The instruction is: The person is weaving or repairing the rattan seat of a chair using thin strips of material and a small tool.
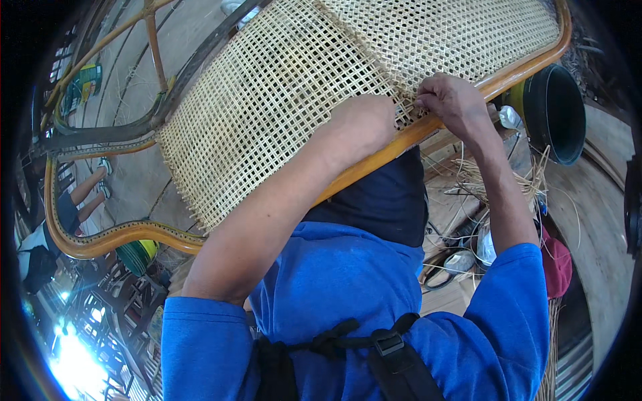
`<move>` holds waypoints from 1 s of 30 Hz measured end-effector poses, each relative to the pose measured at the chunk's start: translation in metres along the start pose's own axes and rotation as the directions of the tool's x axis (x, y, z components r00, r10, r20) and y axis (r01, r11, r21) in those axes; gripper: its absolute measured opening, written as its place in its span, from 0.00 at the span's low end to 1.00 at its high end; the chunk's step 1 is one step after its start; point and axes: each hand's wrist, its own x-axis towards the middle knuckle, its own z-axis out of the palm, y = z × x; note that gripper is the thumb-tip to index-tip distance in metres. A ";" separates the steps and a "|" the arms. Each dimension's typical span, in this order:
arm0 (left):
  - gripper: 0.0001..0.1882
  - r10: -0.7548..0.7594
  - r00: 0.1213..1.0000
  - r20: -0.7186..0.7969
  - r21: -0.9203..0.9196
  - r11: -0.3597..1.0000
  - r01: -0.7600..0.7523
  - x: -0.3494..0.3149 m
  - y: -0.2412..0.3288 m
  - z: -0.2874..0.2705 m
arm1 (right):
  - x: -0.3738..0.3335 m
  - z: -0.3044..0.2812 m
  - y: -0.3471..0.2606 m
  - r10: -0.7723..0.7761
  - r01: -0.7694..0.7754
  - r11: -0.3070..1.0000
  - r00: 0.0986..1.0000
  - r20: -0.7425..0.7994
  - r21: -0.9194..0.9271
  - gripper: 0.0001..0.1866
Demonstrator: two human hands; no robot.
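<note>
A pale woven cane panel [267,113] stretches over a curved, varnished wooden frame [364,167] that lies across my lap. A thicker seam [358,41] divides the weave and runs down to the frame's near rail. At that seam's lower end, my left hand [364,122] is closed on top of the weave beside the rail, its fingertips mostly hidden. Just to its right, my right hand [451,101] pinches close to the rail and the seam. Whatever lies between the fingers of either hand is too small or hidden to make out.
A dark bucket [555,113] lies on its side at the right. Loose cane strands [528,175] and a red cloth item [556,266] are near my right arm. Bare frame parts [100,244] extend left, past a green and yellow container [137,256]. Another person's legs [87,190] show at far left.
</note>
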 end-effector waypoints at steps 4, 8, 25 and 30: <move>0.19 -0.095 0.995 0.016 0.002 0.996 0.095 0.006 0.006 -0.005 | -0.006 0.011 -0.010 0.127 -0.128 0.992 0.991 -0.030 -0.020 0.09; 0.21 -0.159 0.986 0.049 0.034 0.987 0.157 0.006 0.004 -0.021 | -0.017 0.003 -0.019 0.219 -0.217 0.975 0.974 -0.061 0.048 0.13; 0.19 0.202 0.879 -0.433 0.356 0.934 -0.039 -0.079 -0.037 -0.062 | -0.016 0.010 -0.062 -0.056 0.095 0.859 0.994 -0.091 0.502 0.15; 0.14 0.057 0.953 -0.296 0.148 0.989 -0.013 -0.030 -0.044 -0.022 | -0.020 0.008 -0.043 0.078 -0.067 0.807 0.997 0.007 0.587 0.10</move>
